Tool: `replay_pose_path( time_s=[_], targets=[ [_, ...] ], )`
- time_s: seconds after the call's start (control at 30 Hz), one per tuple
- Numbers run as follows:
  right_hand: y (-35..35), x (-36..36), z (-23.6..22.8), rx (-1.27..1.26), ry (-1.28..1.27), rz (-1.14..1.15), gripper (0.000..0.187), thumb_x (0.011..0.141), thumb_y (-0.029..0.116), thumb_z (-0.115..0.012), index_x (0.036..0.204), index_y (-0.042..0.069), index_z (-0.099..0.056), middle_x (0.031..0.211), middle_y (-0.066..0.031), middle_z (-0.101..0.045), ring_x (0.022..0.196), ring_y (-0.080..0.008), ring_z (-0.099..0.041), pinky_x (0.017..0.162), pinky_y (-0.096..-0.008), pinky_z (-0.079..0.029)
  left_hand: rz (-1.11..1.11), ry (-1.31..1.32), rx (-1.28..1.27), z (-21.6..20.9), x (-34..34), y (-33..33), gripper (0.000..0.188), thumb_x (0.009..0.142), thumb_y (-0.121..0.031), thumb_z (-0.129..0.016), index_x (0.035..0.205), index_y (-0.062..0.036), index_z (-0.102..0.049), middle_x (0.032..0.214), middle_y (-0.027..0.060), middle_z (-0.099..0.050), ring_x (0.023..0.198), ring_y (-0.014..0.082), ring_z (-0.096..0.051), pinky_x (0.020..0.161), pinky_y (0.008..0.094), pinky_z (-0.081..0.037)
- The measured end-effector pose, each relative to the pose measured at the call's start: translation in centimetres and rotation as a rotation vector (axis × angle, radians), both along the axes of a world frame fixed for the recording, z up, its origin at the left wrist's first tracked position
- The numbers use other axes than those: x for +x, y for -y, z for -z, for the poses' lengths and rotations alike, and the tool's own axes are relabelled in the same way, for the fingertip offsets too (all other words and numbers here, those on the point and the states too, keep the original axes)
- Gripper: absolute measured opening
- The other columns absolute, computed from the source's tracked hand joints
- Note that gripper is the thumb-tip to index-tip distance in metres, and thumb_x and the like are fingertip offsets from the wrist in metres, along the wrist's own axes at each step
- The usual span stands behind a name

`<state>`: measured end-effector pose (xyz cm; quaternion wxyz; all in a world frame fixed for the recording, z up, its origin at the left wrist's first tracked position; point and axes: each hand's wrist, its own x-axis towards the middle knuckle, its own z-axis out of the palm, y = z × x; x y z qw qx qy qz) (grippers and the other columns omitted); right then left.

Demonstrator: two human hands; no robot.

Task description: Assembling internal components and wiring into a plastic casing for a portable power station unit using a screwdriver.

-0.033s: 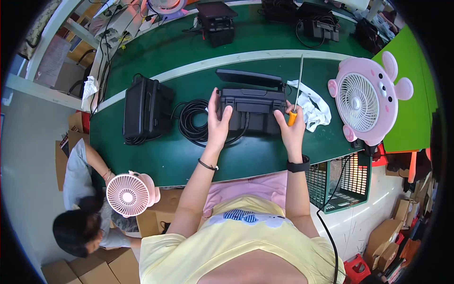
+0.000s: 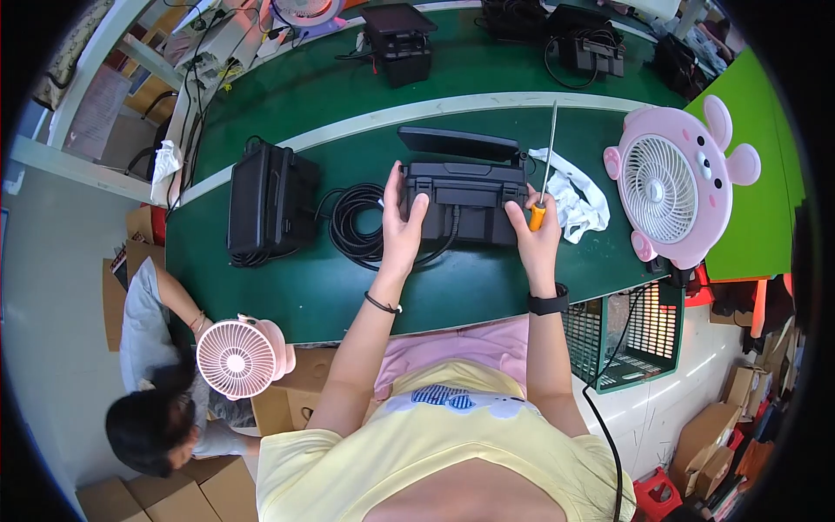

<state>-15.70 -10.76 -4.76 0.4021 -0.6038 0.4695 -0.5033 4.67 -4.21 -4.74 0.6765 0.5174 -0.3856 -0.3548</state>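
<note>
A black plastic box (image 2: 474, 200) with front latches stands on the green table, a flat black panel (image 2: 461, 143) raised along its far side. My left hand (image 2: 404, 222) grips the box's left side, its thumb up at the front. On the other side, my right hand (image 2: 537, 235) has its thumb against the box's right front. That hand also holds a screwdriver (image 2: 538, 215) with an orange handle, its shaft pointing up and away. From the box's front a black cable runs left to a coil (image 2: 352, 224) beside my left hand.
Another black box (image 2: 271, 202) stands at left. White cloth (image 2: 581, 204) and a pink animal-shaped fan (image 2: 665, 187) lie to the right. More black devices (image 2: 396, 43) sit at the back. A green crate (image 2: 639, 339) is below the right edge. At lower left a co-worker (image 2: 152, 426) bends near a small pink fan (image 2: 237, 357).
The co-worker's head has shifted slightly to the right and down. My hands, the box and the screwdriver stay almost where they were.
</note>
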Motion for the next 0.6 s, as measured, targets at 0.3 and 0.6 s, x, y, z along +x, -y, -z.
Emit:
replay_pose_path(
  time_s=[0.3,0.6],
  targets=[
    [1.2,-0.9,0.9,0.149,0.122,-0.091,0.037,0.084,0.016,-0.081,0.092,0.004,-0.046,0.096,-0.0086,-0.06,0.12,-0.0216,-0.058,0.096,-0.0313,-0.044,-0.066,0.259,0.215,-0.8,0.7,-2.8,0.052,0.102,-0.017,-0.057,0.147,-0.0011,-0.036,0.142,0.0211,-0.048,0.131,0.0275,-0.05,0.109,0.0362,-0.04],
    [-1.2,-2.8,0.7,0.277,0.283,-0.171,0.035,0.082,0.007,-0.079,0.094,0.006,-0.047,0.099,-0.0059,-0.055,0.129,-0.0264,-0.051,0.102,-0.0347,-0.038,0.006,0.552,-0.033,-8.2,7.7,9.4,0.029,0.096,-0.021,-0.063,0.12,-0.0052,-0.066,0.115,0.0115,-0.067,0.1,0.0219,-0.067,0.085,0.0315,-0.053]
  ],
)
